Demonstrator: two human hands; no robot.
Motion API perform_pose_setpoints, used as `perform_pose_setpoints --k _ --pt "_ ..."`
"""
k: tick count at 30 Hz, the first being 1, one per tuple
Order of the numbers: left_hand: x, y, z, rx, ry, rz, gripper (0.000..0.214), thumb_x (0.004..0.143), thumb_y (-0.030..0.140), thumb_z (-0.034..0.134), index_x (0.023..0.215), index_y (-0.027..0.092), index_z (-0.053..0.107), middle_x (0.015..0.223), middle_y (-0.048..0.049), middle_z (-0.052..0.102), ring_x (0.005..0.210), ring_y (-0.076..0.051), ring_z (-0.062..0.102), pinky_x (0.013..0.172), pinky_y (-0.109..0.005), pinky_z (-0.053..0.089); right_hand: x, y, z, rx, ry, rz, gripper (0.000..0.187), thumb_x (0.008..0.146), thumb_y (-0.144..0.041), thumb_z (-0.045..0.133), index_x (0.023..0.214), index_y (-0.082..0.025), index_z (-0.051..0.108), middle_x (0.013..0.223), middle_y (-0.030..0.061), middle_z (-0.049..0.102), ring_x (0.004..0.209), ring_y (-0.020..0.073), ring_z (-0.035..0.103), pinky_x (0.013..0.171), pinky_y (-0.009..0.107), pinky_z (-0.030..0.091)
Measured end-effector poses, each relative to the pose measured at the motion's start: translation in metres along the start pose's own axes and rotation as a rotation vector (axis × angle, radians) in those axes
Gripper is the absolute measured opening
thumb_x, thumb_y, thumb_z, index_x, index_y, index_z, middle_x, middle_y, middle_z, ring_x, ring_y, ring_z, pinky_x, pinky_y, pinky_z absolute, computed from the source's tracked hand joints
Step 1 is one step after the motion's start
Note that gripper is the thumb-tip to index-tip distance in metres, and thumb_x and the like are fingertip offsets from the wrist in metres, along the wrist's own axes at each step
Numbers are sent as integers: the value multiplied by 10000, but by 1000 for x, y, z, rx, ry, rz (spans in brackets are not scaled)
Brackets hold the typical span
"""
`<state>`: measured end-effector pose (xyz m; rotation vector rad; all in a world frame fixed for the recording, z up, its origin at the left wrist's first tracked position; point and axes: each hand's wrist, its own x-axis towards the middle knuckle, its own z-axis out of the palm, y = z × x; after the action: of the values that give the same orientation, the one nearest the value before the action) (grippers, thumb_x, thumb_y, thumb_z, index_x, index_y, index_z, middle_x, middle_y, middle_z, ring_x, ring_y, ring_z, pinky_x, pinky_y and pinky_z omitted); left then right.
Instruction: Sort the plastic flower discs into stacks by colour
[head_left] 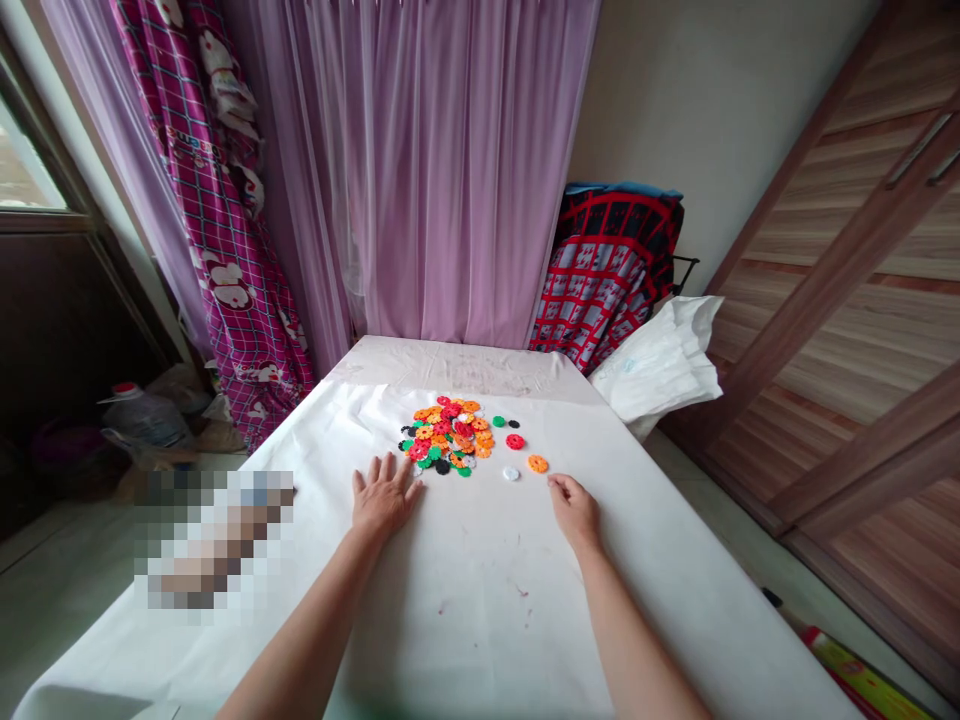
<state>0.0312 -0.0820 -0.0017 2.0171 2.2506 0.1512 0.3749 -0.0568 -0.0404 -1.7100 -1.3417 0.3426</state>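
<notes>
My left hand (385, 495) lies flat on the white-covered table with its fingers spread, just left of and below a heap of snowflake-shaped plastic building discs (444, 432). The heap mixes red, orange, green, black and white pieces. My right hand (575, 508) rests on the cloth with its fingers curled; whether anything is inside them is hidden. Close to its fingertips is an orange disc (538, 464). A white disc (511, 473) and a red disc (515, 441) lie between the heap and that hand. Farther back are a green disc (499, 422) and a black disc (514, 424).
The white tablecloth (480, 640) has a few small stains. Purple curtains (450, 180) hang beyond the far edge. A white bag (660, 360) stands at the right edge, near a wooden wardrobe (832, 300). A plastic bottle (142, 415) stands left of the table.
</notes>
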Motion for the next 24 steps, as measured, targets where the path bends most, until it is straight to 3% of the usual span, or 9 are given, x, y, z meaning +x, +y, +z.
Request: perform_pose_setpoints --k 6,10,14,17,21,24 --pt "1 -3 6 38 39 4 766 955 593 211 1534 105 328 1632 -157 262 1509 -327 221 1202 -518 177 -2 0 -1 0 -23 -27 399 732 -512 467 829 -241 743 815 73 765 737 248 686 734 356 540" --pt "14 -21 0 46 17 47 692 970 511 247 1531 119 347 1621 -121 304 1503 -261 259 1206 -409 216 -7 -3 -3 -7 -39 -72 384 748 -498 465 817 -239 739 805 75 766 717 244 687 745 362 552" --pt "28 -46 -10 41 24 8 694 960 518 258 1522 126 370 1608 -144 323 1495 -296 275 1192 -501 231 -15 -5 -4 -4 -30 -135 364 765 -472 454 803 -240 733 831 86 771 735 244 699 744 356 563" --pt "34 -55 -9 40 20 -48 729 949 546 264 1532 118 346 1624 -130 291 1503 -293 253 1202 -498 210 -21 -1 -3 -12 -27 -181 355 789 -457 452 805 -238 731 830 93 770 740 244 705 739 354 568" --pt "43 -51 1 45 71 -125 736 945 552 251 1520 108 366 1618 -132 312 1497 -299 261 1194 -502 209 -21 4 2 -16 19 -203 355 828 -425 439 839 -226 733 848 95 770 725 228 701 703 333 568" --pt "52 -42 5 37 115 -163 710 953 528 218 1492 108 407 1596 -144 359 1481 -311 280 1172 -537 218 -5 -10 10 -48 57 -248 327 844 -362 443 882 -225 736 899 86 768 776 218 695 735 326 559"
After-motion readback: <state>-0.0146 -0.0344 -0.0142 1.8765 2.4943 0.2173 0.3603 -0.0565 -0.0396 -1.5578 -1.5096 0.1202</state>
